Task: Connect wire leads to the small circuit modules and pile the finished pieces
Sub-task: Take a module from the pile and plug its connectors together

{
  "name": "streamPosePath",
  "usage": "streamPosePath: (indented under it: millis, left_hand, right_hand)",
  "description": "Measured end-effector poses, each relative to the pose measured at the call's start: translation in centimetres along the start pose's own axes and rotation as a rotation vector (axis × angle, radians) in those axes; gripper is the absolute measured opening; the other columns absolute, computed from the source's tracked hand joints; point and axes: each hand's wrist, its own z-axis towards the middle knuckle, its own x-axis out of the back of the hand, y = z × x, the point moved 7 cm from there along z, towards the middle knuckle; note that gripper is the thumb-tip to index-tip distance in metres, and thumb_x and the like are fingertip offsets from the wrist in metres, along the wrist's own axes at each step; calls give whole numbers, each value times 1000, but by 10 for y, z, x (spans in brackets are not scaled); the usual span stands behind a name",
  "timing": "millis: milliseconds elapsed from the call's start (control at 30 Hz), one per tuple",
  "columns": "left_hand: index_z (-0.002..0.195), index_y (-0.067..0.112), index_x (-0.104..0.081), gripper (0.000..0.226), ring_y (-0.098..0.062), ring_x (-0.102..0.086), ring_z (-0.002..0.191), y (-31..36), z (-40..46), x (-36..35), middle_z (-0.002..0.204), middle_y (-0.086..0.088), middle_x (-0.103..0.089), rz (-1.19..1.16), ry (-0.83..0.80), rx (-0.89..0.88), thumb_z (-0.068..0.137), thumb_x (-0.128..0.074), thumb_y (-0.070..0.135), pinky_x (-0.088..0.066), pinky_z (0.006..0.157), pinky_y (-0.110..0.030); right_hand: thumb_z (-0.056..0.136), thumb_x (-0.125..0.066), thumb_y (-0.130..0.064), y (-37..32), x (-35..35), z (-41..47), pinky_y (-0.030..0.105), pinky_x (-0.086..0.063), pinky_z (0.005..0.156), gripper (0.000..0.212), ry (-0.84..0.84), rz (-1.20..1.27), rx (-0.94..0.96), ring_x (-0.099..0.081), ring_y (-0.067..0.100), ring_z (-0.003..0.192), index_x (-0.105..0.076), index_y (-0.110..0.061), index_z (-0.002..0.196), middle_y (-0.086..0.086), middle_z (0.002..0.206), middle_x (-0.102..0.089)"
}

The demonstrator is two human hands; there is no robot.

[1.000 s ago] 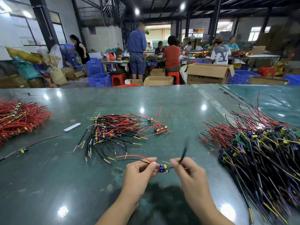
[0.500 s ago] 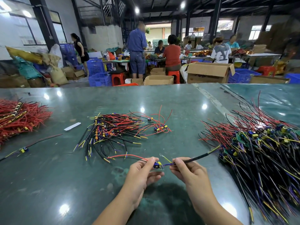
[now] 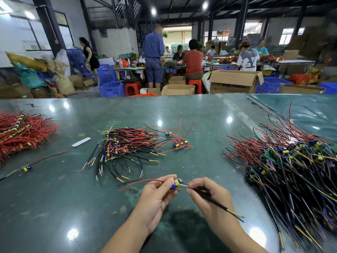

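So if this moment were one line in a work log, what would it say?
step: joining lead to module | left hand: pinches small circuit module | right hand: pinches black lead at module | finished pile: mid-table

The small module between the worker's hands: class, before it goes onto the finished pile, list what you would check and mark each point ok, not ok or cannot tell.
1. Module held firmly: ok, the left hand pinches it.
2. Black lead under control: ok, the right hand grips it near the module.
3. Yellow and blue wire ends seated in the module: cannot tell, the joint is too small to see.
4. Red wire attached: cannot tell, its end is hidden by the fingers.
5. Finished pile reachable: ok, it lies just beyond the hands.
6. Table between the hands and the pile free: ok.
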Motion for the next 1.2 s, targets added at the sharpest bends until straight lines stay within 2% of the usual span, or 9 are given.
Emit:
streamPosePath:
  millis: [100,233,367,500,567,667,800,1033,1200]
  left_hand:
    - [96,0,-68,18,-15,-69,74,0,0,-1,91,-18,-72,43,-20,-15,92,-51,3,-55,64,-19]
    - [97,0,-68,18,-14,-67,71,-1,1,-4,87,-16,-71,69,-36,-18,92,-51,3,-55,66,-19]
    - [92,2,-73,18,-15,-68,71,0,0,-6,86,-15,-71,41,-63,-7,85,-57,8,-56,66,-20]
    - [92,4,-74,23,-14,-67,66,3,-3,-14,85,-15,-71,-9,-124,12,79,-60,16,-55,60,-20]
    - [91,6,-75,24,-15,-67,64,6,-3,-12,83,-15,-71,-39,-84,-5,83,-56,19,-55,58,-20]
    - [95,5,-72,32,-22,-71,72,6,-1,-9,88,-18,-72,-44,-34,-6,95,-45,22,-56,60,-22]
    - [99,-2,-64,36,-25,-72,78,8,3,-4,91,-22,-72,-58,20,-13,100,-38,21,-57,63,-24]
    - [82,-1,-64,27,-13,-68,59,18,6,19,70,-13,-71,-35,231,-72,96,-51,18,-53,50,-17]
    - [69,7,-65,28,-7,-59,48,18,5,21,58,-4,-66,76,248,-82,91,-58,23,-49,46,-14]
  right_hand:
    - [76,-72,7,3,1,2,13,-46,62,23,21,150,-83,-62,5,65,-69,-15,70,3,75,-71]
    - [77,-71,5,5,2,3,14,-46,61,14,34,245,-127,-60,6,63,-68,-7,74,5,71,-70]
    - [76,-71,6,15,7,4,19,-51,67,10,96,370,-209,-62,11,69,-66,-2,75,7,72,-70]
    - [75,-70,7,11,10,4,17,-50,64,15,136,430,-159,-65,12,70,-67,-7,71,10,77,-71]
    - [74,-71,5,8,7,3,16,-50,66,15,120,449,-151,-67,11,74,-68,-9,71,10,80,-72]
    - [74,-71,5,9,9,4,16,-51,68,15,151,471,-149,-68,11,77,-70,-10,71,11,83,-73]
    - [76,-71,3,14,19,7,15,-49,62,10,214,471,-161,-66,11,74,-70,-8,75,11,82,-73]
    - [78,-71,1,21,24,8,16,-50,59,9,257,441,-177,-66,12,74,-71,-7,77,11,80,-73]
    - [78,-70,2,27,29,9,16,-51,61,12,324,450,-181,-66,12,73,-71,-9,75,9,76,-72]
